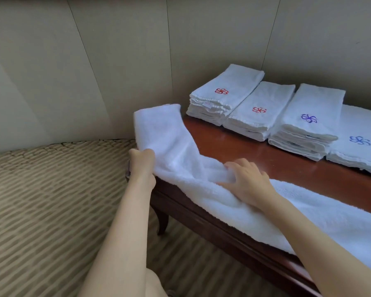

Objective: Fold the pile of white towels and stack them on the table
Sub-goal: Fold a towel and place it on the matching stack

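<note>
A long white towel (176,146) lies along the front edge of the dark wooden table (255,151), its left end turned up over the table's corner. My left hand (142,163) grips the towel's edge at that corner. My right hand (246,179) rests on the towel a little to the right, its fingers curled into a bunched fold of cloth. At the back of the table stand stacks of folded white towels: two with a red flower mark (221,91) (259,109) and two with a blue one (308,118) (359,140).
A beige panelled wall (116,61) runs behind the table. Patterned beige carpet (41,200) covers the floor to the left and below. The table's curved leg (162,221) shows under the front edge.
</note>
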